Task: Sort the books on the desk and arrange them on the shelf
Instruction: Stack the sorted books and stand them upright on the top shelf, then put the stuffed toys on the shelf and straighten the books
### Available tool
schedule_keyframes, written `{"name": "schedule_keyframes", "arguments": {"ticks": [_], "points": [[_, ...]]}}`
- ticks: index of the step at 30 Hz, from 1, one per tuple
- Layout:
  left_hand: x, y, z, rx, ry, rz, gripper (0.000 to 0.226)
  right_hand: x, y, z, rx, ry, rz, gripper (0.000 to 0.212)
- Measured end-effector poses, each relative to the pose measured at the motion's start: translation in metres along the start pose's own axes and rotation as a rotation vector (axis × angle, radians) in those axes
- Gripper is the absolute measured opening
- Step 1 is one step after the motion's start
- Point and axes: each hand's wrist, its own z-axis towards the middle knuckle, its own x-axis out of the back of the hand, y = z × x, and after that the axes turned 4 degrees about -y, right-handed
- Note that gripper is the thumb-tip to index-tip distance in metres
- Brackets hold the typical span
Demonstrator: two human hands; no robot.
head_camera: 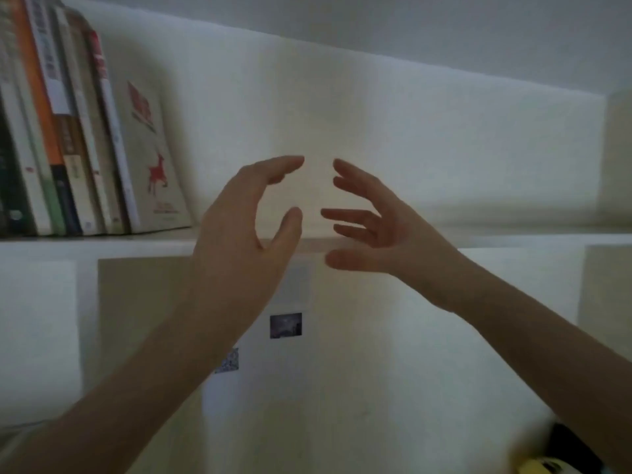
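Observation:
Several books point(61, 138) stand in a row at the left end of the white shelf point(102, 242), leaning slightly. The outermost is a cream book with a red deer on its cover point(154, 172). My left hand point(242, 227) and my right hand point(372, 224) are raised in front of the shelf's bare middle, palms facing each other a short gap apart. Both have loosely spread fingers and hold nothing. Neither hand touches the books; the left hand is a little right of the cream book.
To the right of the books the shelf runs bare to a side wall point(615, 159). Below the shelf, small pictures point(285, 325) are stuck on the white wall. A yellow and black object point(554, 463) shows blurred at the bottom right corner.

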Motion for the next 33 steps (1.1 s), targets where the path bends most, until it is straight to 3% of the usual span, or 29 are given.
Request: {"name": "schedule_keyframes", "arguments": {"ticks": [6,12,15,17,21,25,29,33], "points": [[-0.078,0.042,-0.077,0.022,-0.171,-0.375,0.028,0.038,0.041,-0.128,-0.138,0.133,-0.065,0.071],[-0.226,0.021,-0.167,0.494,-0.679,-0.536,0.033,0.084,0.137,-0.268,-0.7,0.324,-0.019,0.067],[-0.302,0.008,-0.224,0.77,-1.04,-0.537,0.03,0.105,0.178,-0.337,-0.904,0.457,0.0,0.057],[-0.343,0.007,-0.261,0.928,-1.189,-0.545,0.032,0.117,0.2,-0.379,-1.008,0.515,-0.001,0.055],[-0.408,0.016,-0.317,1.03,-1.292,-0.509,0.028,0.135,0.239,-0.455,-1.151,0.577,-0.059,0.057],[-0.463,0.027,-0.34,1.115,-1.325,-0.506,0.043,0.145,0.274,-0.505,-1.256,0.615,-0.093,0.07],[-0.514,0.038,-0.349,1.196,-1.36,-0.557,0.067,0.15,0.307,-0.54,-1.296,0.616,-0.054,0.069],[-0.567,0.05,-0.355,1.316,-1.331,-0.558,0.064,0.154,0.343,-0.567,-1.329,0.629,-0.021,0.07]]}}
